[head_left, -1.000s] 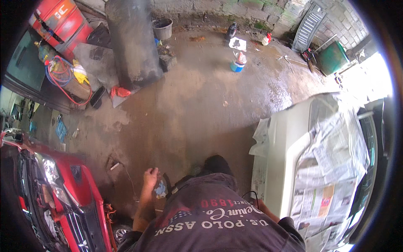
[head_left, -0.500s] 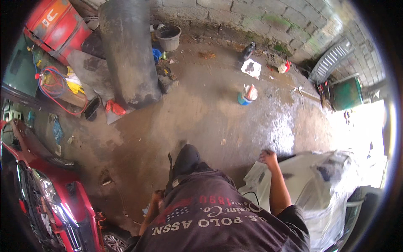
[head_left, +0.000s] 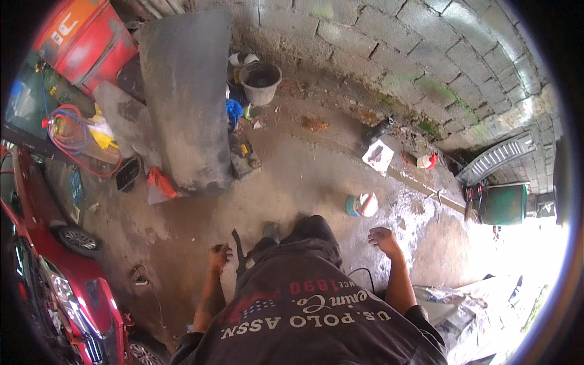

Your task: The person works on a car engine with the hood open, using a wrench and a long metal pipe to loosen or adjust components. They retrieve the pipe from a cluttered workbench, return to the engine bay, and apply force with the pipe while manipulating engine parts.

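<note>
Left hand (head_left: 221, 255), right hand (head_left: 383, 241) well apart, unclenched, seemingly empty; blue-and-white tub (head_left: 362, 205) at right hand's 11 o'clock, right nearer

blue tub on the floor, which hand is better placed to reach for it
Probably the right hand: it looks empty and, in the head view, shows much nearer the blue tub. The left hand is farther off, across the dark shirt.

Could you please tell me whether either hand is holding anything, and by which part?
Nothing appears to be held: the left hand and the right hand both look empty, their fingers loosely bent.
</note>
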Motion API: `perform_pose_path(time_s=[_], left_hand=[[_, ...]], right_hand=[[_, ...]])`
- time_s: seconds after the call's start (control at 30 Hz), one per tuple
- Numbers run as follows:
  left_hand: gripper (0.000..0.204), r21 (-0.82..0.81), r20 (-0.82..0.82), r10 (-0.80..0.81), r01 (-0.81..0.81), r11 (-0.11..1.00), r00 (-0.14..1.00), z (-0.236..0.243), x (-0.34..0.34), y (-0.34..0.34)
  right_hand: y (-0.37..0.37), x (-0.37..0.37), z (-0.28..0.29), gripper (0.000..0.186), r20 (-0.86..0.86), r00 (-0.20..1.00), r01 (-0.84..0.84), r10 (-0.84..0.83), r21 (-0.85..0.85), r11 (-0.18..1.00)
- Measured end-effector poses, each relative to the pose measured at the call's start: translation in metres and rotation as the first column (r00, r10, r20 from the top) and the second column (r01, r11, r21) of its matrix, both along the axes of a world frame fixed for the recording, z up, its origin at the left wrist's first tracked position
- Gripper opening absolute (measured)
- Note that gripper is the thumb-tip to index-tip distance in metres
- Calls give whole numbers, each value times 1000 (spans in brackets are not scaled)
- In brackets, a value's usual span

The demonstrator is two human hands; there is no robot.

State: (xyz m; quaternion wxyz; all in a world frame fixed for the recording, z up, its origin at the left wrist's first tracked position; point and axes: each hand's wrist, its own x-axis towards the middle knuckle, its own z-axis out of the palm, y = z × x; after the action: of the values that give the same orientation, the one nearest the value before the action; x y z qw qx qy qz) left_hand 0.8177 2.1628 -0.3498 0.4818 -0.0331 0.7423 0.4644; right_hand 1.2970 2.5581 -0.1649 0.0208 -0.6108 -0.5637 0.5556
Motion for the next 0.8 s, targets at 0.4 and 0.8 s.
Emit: perform_pose_path(time_s=[0.4,0.8], left_hand=[[36,-192,87,265,-245,950,960,43,35,219],[33,-120,109,262,-249,961,959,7,66,293]], right_hand=[[351,-107,-31,24,58,857,-500,512,338,797],[513,-356,14,29,151,667,-709,729,430,559]])
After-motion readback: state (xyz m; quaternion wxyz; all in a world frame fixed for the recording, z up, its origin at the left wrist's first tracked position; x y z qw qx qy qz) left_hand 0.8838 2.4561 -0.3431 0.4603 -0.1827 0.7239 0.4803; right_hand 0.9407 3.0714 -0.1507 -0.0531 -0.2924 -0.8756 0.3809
